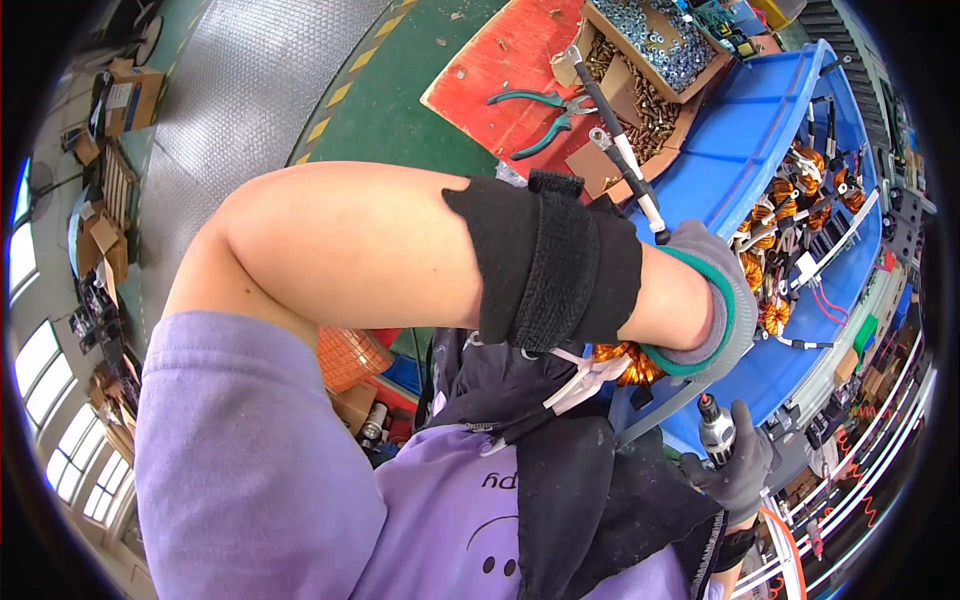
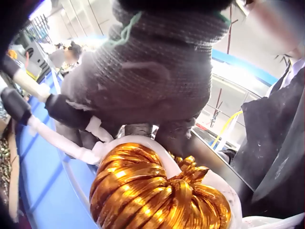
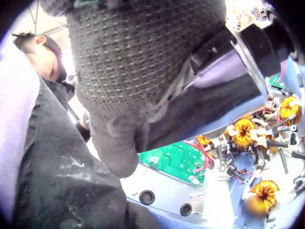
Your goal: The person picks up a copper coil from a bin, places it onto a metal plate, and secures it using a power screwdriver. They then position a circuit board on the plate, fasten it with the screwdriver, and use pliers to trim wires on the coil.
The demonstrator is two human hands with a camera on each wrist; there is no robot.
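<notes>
My gloved left hand (image 1: 712, 285) grips a copper-wound toroidal coil (image 2: 157, 191) by its upper side, fingers curled around the white-wrapped rim. Two thick white-and-black leads (image 1: 632, 165) with ring terminals stick out beyond this hand, over the blue bin's edge. In the head view the forearm covers much of the coil, leaving an orange part of the winding (image 1: 640, 366) visible. Lower right, my gloved right hand (image 1: 738, 470) holds a silver cylindrical driver (image 1: 716, 430) with a black-and-red tip. Its shiny body (image 3: 209, 95) lies under the curled fingers in the right wrist view.
A blue bin (image 1: 745, 150) holds several more coils (image 1: 775, 318) and cables. On a red board (image 1: 500, 60) lie green-handled pliers (image 1: 550, 118), beside cardboard boxes of screws (image 1: 650, 115) and nuts (image 1: 650, 45). A green circuit board (image 3: 174, 162) sits below the right hand.
</notes>
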